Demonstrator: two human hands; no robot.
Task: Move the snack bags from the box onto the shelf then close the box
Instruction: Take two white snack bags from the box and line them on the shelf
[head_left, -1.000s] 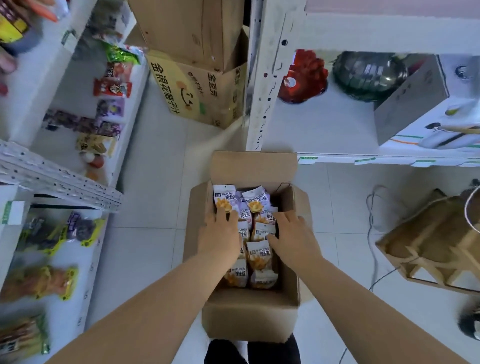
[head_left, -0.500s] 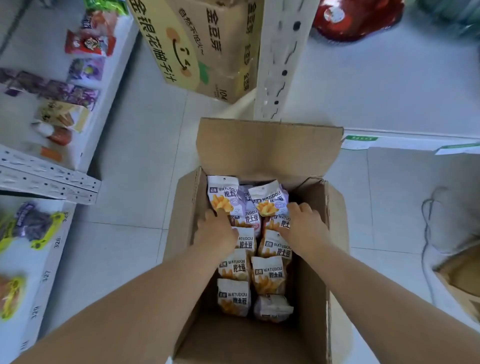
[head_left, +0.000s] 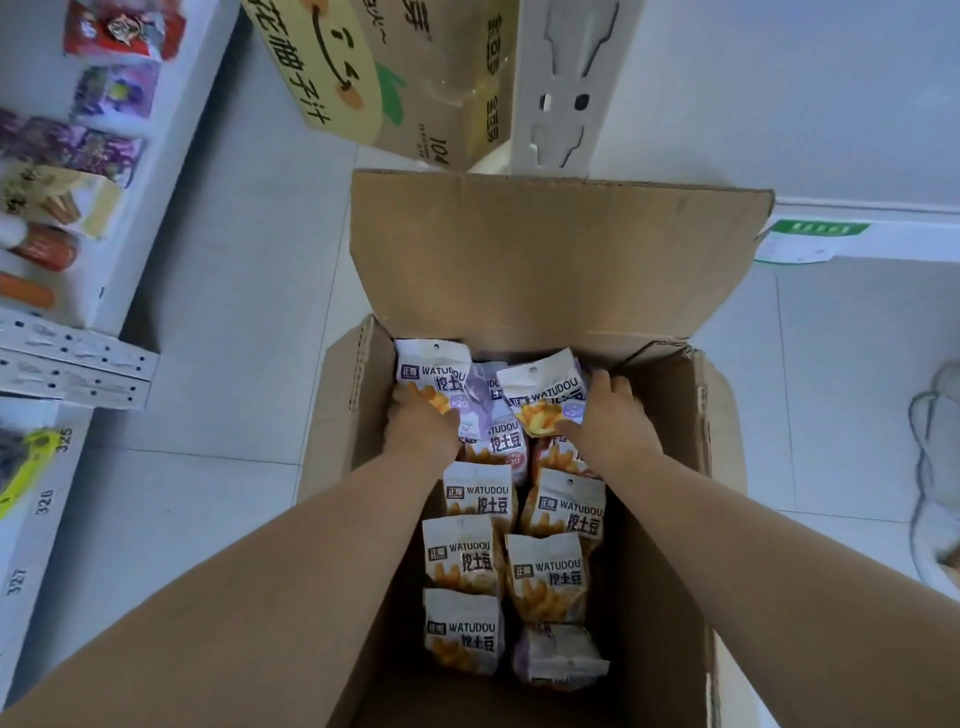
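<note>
Pale floor tiles (head_left: 249, 291) carry an open cardboard box (head_left: 670, 545), its far flap (head_left: 556, 260) standing up beyond the fingertips. Outward of the left fingers runs a white shelf (head_left: 171, 171) stocked with mixed packets. Out past the right fingers lies a second shelf board (head_left: 831, 104), bare where it shows, with a green price label (head_left: 815, 228) on its edge. A yellow-printed carton (head_left: 405, 78) sits beyond the flap.

Inside the box, WATUDOU snack bags (head_left: 467, 561) stand in two rows whose long axis runs from the wrists out toward the far wall, each bag with its hang-hole end up. Both hands are at the far end of those rows. The left hand (head_left: 421, 426) lies over the lower half of the far-left bag (head_left: 434, 369). Its fingers curl down out of sight, so whether they have closed on the bag cannot be told. The right hand (head_left: 608, 421) has its thumb on the front of the far-right bag (head_left: 545, 395) and its fingers (head_left: 610, 387) behind, pinching it.

The lift likely goes straight up out of the box, each hand being nearest its own row. The other bags sit wrist-side under the forearms. No WATUDOU bag shows on either shelf, so the task looks barely begun.
</note>
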